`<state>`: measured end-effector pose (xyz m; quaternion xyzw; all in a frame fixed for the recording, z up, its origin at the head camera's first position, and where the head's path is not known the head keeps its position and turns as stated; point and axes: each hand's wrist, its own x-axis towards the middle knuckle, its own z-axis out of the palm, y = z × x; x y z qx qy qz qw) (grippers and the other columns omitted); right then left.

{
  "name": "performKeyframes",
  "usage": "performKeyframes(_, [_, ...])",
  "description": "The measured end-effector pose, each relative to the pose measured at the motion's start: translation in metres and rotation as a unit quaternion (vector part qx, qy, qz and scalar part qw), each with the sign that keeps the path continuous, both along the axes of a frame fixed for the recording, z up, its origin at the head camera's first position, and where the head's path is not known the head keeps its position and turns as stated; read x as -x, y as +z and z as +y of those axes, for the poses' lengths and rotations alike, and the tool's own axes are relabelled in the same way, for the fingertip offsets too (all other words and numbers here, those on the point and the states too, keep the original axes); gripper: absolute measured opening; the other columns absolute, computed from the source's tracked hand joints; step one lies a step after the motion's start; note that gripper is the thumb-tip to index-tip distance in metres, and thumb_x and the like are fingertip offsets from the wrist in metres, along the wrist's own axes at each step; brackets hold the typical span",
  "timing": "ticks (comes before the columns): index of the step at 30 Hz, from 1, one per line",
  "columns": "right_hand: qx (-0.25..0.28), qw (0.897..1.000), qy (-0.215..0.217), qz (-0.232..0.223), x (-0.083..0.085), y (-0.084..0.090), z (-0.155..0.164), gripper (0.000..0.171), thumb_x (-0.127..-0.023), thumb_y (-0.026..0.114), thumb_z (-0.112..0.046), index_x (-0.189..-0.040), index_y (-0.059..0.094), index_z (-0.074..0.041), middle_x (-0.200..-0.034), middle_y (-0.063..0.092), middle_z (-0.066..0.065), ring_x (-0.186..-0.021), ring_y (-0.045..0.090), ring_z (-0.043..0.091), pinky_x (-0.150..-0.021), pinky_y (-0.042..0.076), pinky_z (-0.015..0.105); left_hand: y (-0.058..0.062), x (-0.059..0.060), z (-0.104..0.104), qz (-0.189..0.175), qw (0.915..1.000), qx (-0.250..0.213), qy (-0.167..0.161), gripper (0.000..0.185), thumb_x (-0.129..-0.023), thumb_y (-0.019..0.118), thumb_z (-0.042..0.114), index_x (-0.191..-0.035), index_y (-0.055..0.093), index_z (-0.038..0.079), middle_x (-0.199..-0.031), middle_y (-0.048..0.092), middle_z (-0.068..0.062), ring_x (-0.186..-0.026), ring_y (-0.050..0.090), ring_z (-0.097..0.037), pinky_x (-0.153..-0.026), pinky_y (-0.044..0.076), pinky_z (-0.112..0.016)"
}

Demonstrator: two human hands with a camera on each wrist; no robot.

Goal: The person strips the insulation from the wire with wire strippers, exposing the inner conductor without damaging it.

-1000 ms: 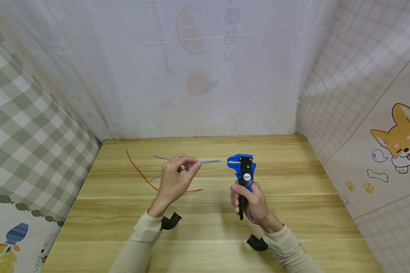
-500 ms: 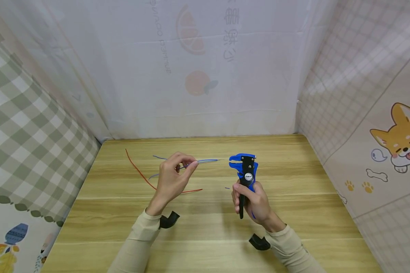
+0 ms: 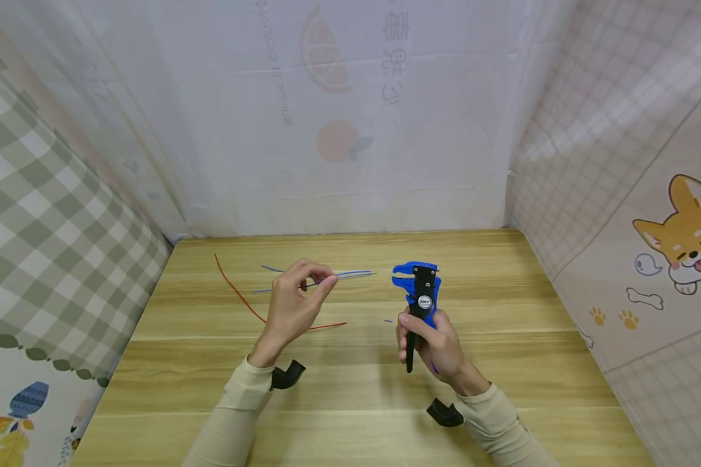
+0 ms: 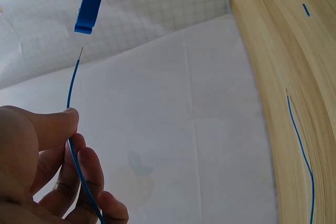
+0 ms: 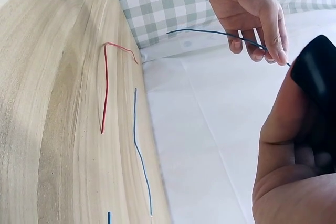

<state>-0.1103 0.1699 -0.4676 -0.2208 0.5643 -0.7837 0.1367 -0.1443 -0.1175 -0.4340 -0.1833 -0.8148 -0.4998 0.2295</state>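
Observation:
My left hand (image 3: 295, 311) pinches a thin blue wire (image 4: 73, 85) between thumb and fingertips, above the table. A short bare end shows on this wire, pointing at the wire stripper (image 3: 425, 282) across a small gap. My right hand (image 3: 438, 347) grips the stripper's handles, its blue head upright and its jaws apart with nothing between them. On the table lies a second blue wire (image 4: 302, 142) with a bare tip; in the head view it runs behind the left hand. A tiny blue piece of insulation (image 3: 388, 321) lies left of the right hand.
A bent red wire (image 3: 233, 290) lies on the wooden table (image 3: 350, 421), partly hidden by the left hand. Black curved pieces (image 3: 288, 375) sit by each wrist. Cloth walls surround the table's back and sides, with a white sheet (image 3: 350, 207) behind.
The stripper has shifted slightly right and my left hand slightly left, widening the gap. The held wire's tail has swung upward. The blue insulation piece has come into view on the table.

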Motion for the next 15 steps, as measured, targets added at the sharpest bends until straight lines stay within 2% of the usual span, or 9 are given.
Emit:
performKeyframes(8, [0.028, 0.999, 0.022, 0.023, 0.0004, -0.001, 0.001, 0.022, -0.116, 0.043, 0.0, -0.104, 0.061, -0.006, -0.087, 0.072, -0.002, -0.075, 0.074, 0.009, -0.066, 0.068, 0.037, -0.0029, 0.0021, 0.0004, -0.006, 1.0, 0.003, -0.002, 0.003, -0.1, 0.086, 0.01, -0.102, 0.084, 0.009, -0.095, 0.079, -0.006, -0.087, 0.071, -0.019, -0.078, 0.054, -0.041])
performKeyframes(15, [0.014, 0.999, 0.029, 0.02, 0.0013, -0.0038, 0.0035, 0.02, -0.116, 0.044, 0.0, -0.107, 0.062, -0.002, -0.092, 0.072, 0.0, -0.078, 0.078, 0.012, -0.074, 0.07, 0.041, -0.0063, 0.0045, 0.0006, -0.015, 0.9999, 0.004, -0.003, 0.004, -0.1, 0.086, 0.008, -0.102, 0.084, 0.012, -0.096, 0.079, -0.005, -0.088, 0.071, -0.019, -0.079, 0.052, -0.037])
